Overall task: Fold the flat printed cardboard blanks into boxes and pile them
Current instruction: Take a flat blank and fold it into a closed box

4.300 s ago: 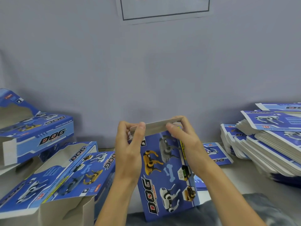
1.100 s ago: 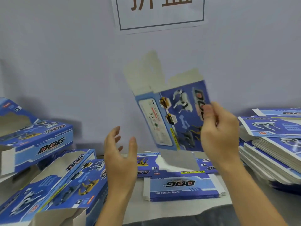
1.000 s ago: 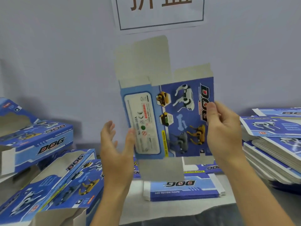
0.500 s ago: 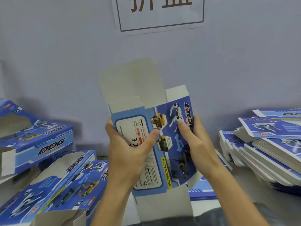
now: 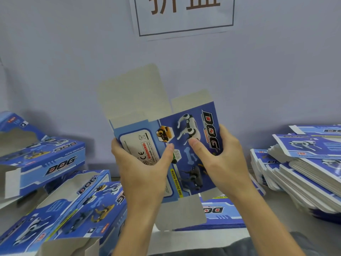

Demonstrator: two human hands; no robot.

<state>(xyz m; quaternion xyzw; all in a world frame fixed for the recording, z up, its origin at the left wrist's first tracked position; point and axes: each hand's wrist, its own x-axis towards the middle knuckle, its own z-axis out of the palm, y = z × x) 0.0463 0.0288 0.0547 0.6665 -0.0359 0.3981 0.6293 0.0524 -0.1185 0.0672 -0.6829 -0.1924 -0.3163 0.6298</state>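
Thumbs are pressing the blue printed cardboard blank [image 5: 166, 150]; your left hand [image 5: 142, 174] and right hand [image 5: 219, 159] are gripping its edges. Keep squeezing inward evenly.

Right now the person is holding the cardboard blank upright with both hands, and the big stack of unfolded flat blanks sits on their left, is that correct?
Not quite. Both hands, left hand and right hand, do hold the cardboard blank upright, but the head view shows the stack of flat blanks on their right; folded boxes lie on the left.
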